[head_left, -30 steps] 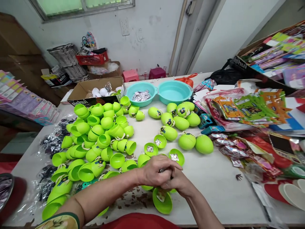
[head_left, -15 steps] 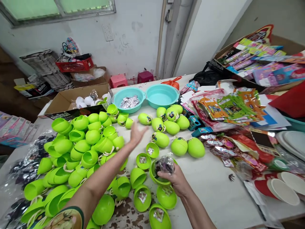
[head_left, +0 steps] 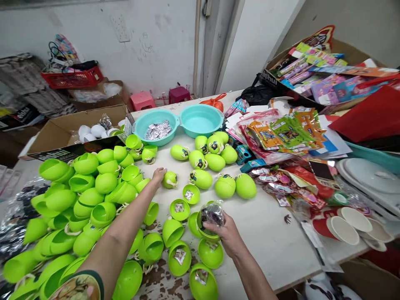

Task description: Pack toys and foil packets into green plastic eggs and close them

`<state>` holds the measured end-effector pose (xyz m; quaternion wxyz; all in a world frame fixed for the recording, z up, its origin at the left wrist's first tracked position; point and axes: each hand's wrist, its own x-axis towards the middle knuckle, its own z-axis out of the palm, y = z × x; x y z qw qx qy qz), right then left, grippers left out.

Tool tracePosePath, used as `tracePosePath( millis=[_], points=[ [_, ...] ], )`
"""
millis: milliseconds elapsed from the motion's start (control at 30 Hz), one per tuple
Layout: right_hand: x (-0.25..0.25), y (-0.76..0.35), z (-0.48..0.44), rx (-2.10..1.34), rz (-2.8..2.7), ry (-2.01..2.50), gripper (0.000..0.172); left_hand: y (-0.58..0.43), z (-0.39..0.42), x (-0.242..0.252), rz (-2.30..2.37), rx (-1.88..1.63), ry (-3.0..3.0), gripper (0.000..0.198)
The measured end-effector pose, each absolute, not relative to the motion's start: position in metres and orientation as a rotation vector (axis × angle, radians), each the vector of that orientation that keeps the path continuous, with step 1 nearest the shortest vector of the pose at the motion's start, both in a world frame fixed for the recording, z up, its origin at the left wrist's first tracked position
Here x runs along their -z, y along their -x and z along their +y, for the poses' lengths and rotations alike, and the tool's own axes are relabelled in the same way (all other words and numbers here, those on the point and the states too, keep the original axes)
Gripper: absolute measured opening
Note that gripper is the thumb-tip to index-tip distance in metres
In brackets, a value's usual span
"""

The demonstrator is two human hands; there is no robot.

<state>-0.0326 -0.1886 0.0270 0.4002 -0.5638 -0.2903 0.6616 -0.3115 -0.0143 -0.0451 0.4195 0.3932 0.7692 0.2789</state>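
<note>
My left hand (head_left: 158,175) reaches out over the table, its fingers curled next to a green egg half with a printed face (head_left: 170,180); whether it grips the half I cannot tell. My right hand (head_left: 225,234) holds a green egg half (head_left: 206,229) stuffed with a dark toy in a clear plastic bag (head_left: 211,213). Around it lie several open green halves (head_left: 180,209) with small foil packets inside. A large heap of empty green halves (head_left: 93,196) fills the left side. Several closed green eggs (head_left: 225,186) lie further back.
Two teal bowls (head_left: 200,121) stand at the back, one holding foil packets. A cardboard box (head_left: 62,133) with white shells sits at back left. Colourful packets and cards (head_left: 281,133) cover the right side. Paper cups and plates (head_left: 350,221) lie at right.
My left hand has dropped from mid-air down beside the printed egg half. My right hand keeps holding the filled half. The view has shifted to the right.
</note>
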Motion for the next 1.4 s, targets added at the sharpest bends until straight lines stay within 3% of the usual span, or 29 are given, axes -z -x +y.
tracePosePath(
  millis=[233,433,567,733,900,1033,1200,1400],
  points=[
    [-0.023,0.029,-0.199,-1.631,-0.708,1.428,0.057,0.293,-0.042,0.022,2.058,-0.338,-1.202,0.063],
    [-0.035,0.029,-0.204,-1.591,-0.776,1.459,0.058,0.277,-0.075,-0.04,1.902,-0.233,-1.326,0.059],
    [-0.042,0.038,-0.207,-1.536,-0.968,1.506,0.05,0.251,-0.131,-0.093,1.339,-0.396,-1.501,0.057],
    [-0.049,0.049,-0.217,-1.629,-1.226,1.45,0.038,0.218,-0.175,-0.108,1.107,-0.232,-1.817,0.052],
    [-0.064,0.031,-0.232,-2.027,-0.952,1.128,0.069,0.23,-0.181,-0.106,1.023,-0.159,-1.529,0.066],
    [-0.065,0.028,-0.25,-2.033,-0.633,0.978,0.088,0.234,-0.19,-0.115,1.111,-0.273,-1.135,0.066],
    [-0.054,0.041,-0.268,-2.101,-0.538,0.877,0.084,0.232,-0.197,-0.126,1.077,-0.194,-1.444,0.061],
    [-0.068,0.033,-0.267,-1.824,-0.872,1.095,0.088,0.229,-0.195,-0.137,1.165,-0.066,-1.872,0.06]
  ],
)
